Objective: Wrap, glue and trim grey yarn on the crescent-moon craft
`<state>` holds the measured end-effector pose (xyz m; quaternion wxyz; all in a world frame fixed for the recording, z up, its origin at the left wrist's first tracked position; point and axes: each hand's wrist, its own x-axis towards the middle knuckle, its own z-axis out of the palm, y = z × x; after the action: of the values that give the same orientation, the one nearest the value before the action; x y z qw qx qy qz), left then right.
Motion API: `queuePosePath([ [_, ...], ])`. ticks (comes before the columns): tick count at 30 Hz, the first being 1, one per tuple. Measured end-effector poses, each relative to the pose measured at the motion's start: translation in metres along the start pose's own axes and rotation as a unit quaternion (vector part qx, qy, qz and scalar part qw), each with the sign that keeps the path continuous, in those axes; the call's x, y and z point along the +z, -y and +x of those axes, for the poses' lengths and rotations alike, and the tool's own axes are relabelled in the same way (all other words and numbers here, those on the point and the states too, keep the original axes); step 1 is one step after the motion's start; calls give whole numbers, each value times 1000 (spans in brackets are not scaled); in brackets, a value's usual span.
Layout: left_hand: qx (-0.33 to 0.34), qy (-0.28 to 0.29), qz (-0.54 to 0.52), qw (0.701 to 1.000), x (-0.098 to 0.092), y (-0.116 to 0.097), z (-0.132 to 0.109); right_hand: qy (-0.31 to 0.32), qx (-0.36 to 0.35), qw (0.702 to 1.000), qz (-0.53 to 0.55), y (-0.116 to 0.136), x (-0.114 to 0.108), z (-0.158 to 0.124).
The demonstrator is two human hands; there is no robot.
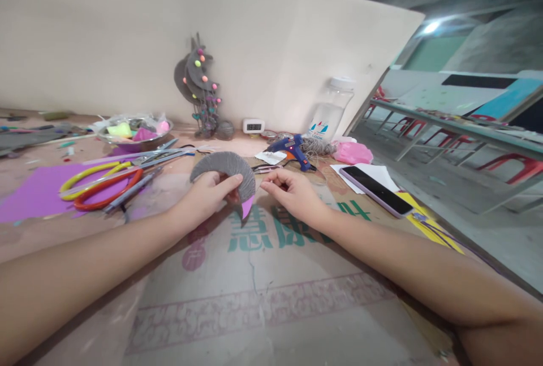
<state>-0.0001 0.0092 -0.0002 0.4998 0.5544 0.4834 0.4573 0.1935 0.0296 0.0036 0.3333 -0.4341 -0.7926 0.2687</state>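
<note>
My left hand [210, 193] pinches a crescent-shaped piece [229, 168] wrapped in grey yarn, with pink foam showing at its lower tip. The piece is held just above the cardboard-covered table [263, 275]. My right hand [288, 189] sits right beside it, fingers curled and pinched together; what they hold looks like a thin grey strand, too fine to make out. Both forearms rest along the table toward me.
Red and yellow scissors [102, 185] and glue sticks lie left on purple foam [34, 190]. A bowl of scraps [136, 131], a grey crescent ornament [199, 89], a clock [253, 125], a blue glue gun [292, 150], a plastic jar [333, 108] and a phone [375, 189] stand around.
</note>
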Motion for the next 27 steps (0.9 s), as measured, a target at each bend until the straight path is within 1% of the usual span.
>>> queuePosePath([
  [4, -14, 2, -67, 998, 0, -1, -1, 4, -4, 1000, -8, -1, 0, 0],
  [8, -20, -4, -75, 997, -1, -7, -2, 12, -17, 999, -26, -4, 1, 0],
  [10, -21, -5, -68, 997, -1, -9, -2, 19, -47, 998, -29, -4, 1, -1],
  [13, -17, 2, -55, 998, -2, -8, -1, 12, -86, 996, -9, 0, 0, -2],
  [15, -13, 7, -49, 999, -2, -5, 0, 13, -71, 997, 16, 3, 0, -4],
  [19, -5, 19, -35, 999, -3, -1, 1, 40, -29, 997, 63, 6, 2, -6],
  [22, -2, 21, -24, 999, -3, -1, 0, 59, -23, 995, 71, 6, 4, -5],
  [25, 8, 15, -8, 1000, -3, -2, 0, 98, -24, 992, 74, 5, 6, -5],
  [27, 13, 16, 5, 1000, -3, -3, -1, 105, -23, 991, 78, 3, 6, -5],
])
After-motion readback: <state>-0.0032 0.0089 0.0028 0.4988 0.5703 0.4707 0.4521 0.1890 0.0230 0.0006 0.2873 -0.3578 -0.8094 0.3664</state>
